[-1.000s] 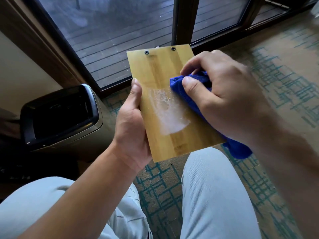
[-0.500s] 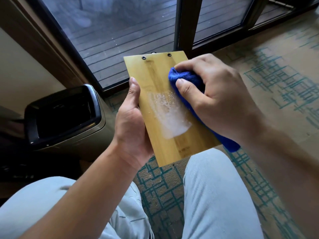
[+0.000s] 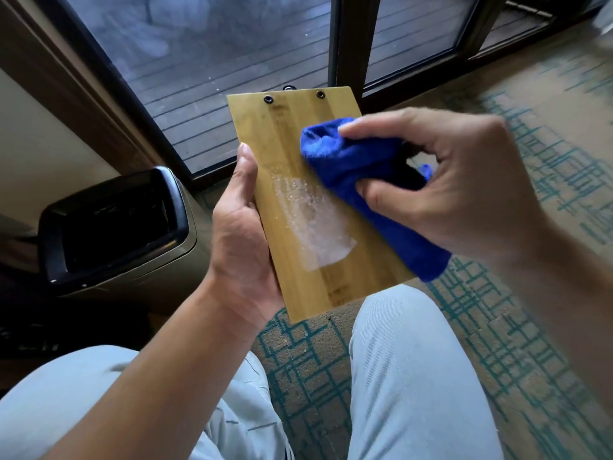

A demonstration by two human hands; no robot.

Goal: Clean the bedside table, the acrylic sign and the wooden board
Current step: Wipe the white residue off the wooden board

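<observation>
Blue cloth (image 3: 351, 157) now higher up the wooden board (image 3: 298, 207) — right hand (image 3: 464, 187) bunching it, left hand (image 3: 242, 234) gripping board's edge.

Soft daylight is coming in through the glass door (image 3: 232, 61), which is lying beyond the wooden board (image 3: 308, 200), and it is lighting the board's face evenly. A wet patch (image 3: 311, 224) near the board's middle is catching the light and glaring whitish. To the left of the board the bin (image 3: 112, 224) and the floor around it are sitting in deep shadow, with detail lost in the dark. The right hand (image 3: 457, 190) is showing slight motion blur, and the carpet (image 3: 547, 194) to the right of the board is smearing too. The door frame is bowing near the picture's edges from wide-angle distortion. The glass is looking hazy and washed out.
</observation>
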